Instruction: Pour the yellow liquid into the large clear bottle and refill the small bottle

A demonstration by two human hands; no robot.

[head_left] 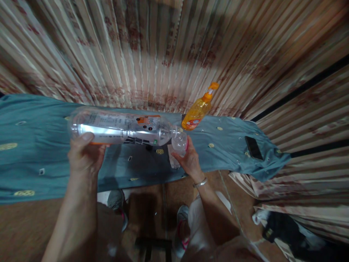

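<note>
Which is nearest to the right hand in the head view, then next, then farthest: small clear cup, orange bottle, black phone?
From the right hand:
1. Small clear cup, held in its fingers.
2. Orange bottle, standing just behind, by the curtain.
3. Black phone, lying flat far to the right on the blue cloth.

bottle (pixel 122 127) labels — print blurred, nothing legible

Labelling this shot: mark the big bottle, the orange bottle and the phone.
big bottle (pixel 122 128), head view, middle of its clear body
orange bottle (pixel 196 113), head view, its belly
phone (pixel 253 147), head view, dark screen
</note>
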